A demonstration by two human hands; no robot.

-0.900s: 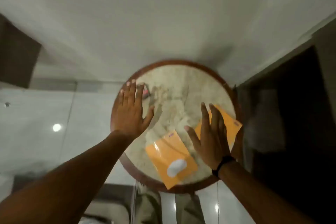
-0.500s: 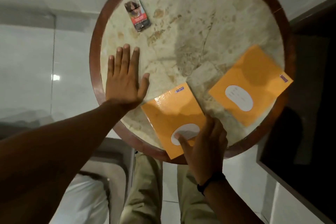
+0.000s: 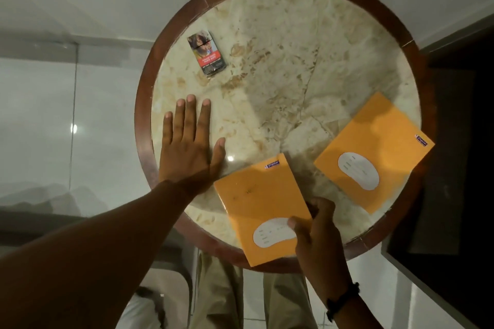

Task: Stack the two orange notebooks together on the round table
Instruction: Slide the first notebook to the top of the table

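Note:
Two orange notebooks with white oval labels lie apart on the round marble table (image 3: 280, 61). The near notebook (image 3: 256, 203) overhangs the table's front rim. My right hand (image 3: 318, 238) grips its right edge, thumb on the cover and fingers curled under the side. The far notebook (image 3: 374, 149) rests flat at the table's right rim, untouched. My left hand (image 3: 189, 147) lies flat on the marble at the left, fingers spread, holding nothing, just left of the near notebook.
A small printed packet (image 3: 207, 55) lies on the table's upper left. The table has a raised brown wooden rim (image 3: 144, 104). A dark cabinet (image 3: 459, 141) stands close on the right. Glossy white floor tiles lie to the left; my legs are below the table.
The view has closed in on the table. My right hand has shifted from resting over the near notebook's label to gripping its right edge. My left hand has stayed flat on the marble.

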